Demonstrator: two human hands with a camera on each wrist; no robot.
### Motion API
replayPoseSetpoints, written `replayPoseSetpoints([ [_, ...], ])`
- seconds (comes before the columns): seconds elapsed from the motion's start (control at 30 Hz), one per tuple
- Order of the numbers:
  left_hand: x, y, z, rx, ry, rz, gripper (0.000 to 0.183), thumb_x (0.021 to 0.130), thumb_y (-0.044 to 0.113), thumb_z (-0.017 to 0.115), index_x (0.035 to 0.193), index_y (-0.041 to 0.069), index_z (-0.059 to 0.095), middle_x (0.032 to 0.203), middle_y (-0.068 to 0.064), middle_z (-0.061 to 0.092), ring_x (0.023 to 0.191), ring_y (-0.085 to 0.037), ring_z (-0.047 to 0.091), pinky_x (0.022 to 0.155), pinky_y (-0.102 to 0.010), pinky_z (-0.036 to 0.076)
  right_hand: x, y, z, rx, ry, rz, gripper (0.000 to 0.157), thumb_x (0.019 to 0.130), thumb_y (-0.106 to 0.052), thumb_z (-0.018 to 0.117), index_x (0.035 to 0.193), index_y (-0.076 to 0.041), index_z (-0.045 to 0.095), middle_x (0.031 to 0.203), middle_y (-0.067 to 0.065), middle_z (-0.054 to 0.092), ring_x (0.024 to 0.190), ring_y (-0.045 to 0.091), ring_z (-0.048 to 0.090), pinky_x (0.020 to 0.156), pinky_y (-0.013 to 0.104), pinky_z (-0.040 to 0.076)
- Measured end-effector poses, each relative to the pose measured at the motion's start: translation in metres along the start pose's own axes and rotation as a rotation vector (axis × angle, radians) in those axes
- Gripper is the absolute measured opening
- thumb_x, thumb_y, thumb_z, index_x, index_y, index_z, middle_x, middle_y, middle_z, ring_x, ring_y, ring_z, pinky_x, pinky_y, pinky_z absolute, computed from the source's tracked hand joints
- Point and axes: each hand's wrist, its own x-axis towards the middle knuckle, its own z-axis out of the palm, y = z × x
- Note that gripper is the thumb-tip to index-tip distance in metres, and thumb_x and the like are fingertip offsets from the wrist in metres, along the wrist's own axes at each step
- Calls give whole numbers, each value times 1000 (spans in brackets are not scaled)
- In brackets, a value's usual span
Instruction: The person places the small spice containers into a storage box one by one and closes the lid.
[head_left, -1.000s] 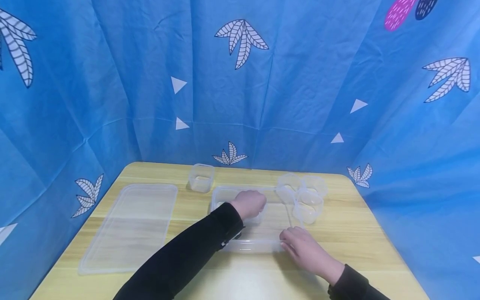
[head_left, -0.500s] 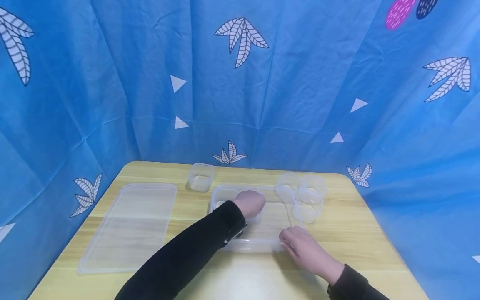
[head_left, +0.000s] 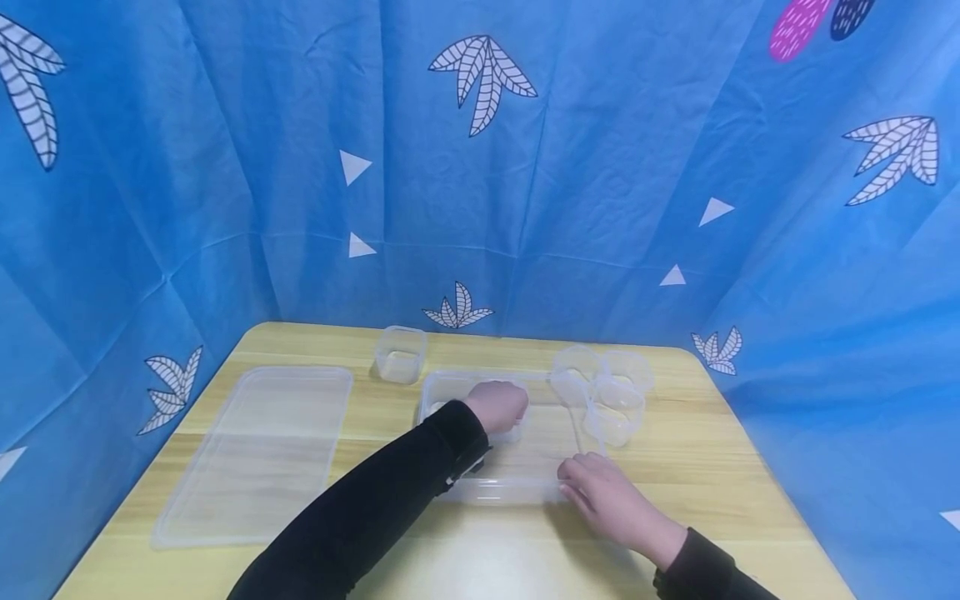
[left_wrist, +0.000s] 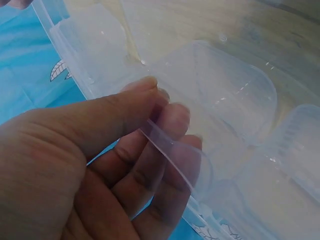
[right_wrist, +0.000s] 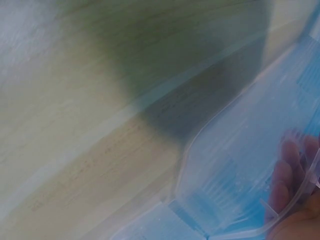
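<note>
Near the middle of the table stands a large clear plastic storage box (head_left: 491, 492). My left hand (head_left: 498, 406) reaches into its left part. In the left wrist view, thumb and fingers pinch the rim of a small clear plastic container (left_wrist: 230, 95) inside the box. Beside it in the same view is a second small container (left_wrist: 300, 145). At the box's front right corner, my right hand (head_left: 611, 504) grips the wall, with fingers (right_wrist: 282, 175) showing through the clear plastic in the right wrist view. My left hand and sleeve partly hide the small containers in the head view.
A flat clear lid (head_left: 255, 458) lies left of the box. Behind the box stands a small square container (head_left: 401, 354). Several clear round cups (head_left: 615, 408) cluster right of the box. A blue patterned curtain (head_left: 480, 208) surrounds the wooden table (head_left: 712, 483).
</note>
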Motion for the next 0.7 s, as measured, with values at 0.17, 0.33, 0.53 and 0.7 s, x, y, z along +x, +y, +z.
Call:
replayPoseSetpoints([
  [0.17,3,-3,3,-47,-2,-17,44,92,-1,60,61,16,34,61,3,25,58,-14,27,56,-25,29,0,-1,-1,-2,-4,10,9,91,-11,69,94,-16,61,85,-16,54,81,4,50,72,30,47],
  [0.33,6,-5,6,-89,-12,-34,42,90,-3,58,60,16,36,59,4,26,57,-14,27,53,-25,27,1,-2,-2,-2,-19,26,8,92,-11,68,94,-15,62,86,-16,54,82,5,51,73,31,48],
  [0.53,5,-6,6,-125,-17,-44,39,85,-5,58,61,16,37,58,4,28,57,-13,29,53,-25,27,1,-4,-5,7,-38,37,6,93,-12,67,96,-14,62,86,-16,55,82,5,51,74,31,48],
  [0.7,2,-6,3,-147,-25,-49,33,82,-2,67,66,16,46,63,6,41,61,-12,39,57,-24,34,2,-5,-6,12,-55,54,6,93,-12,67,96,-15,62,86,-16,55,82,4,51,74,31,48],
])
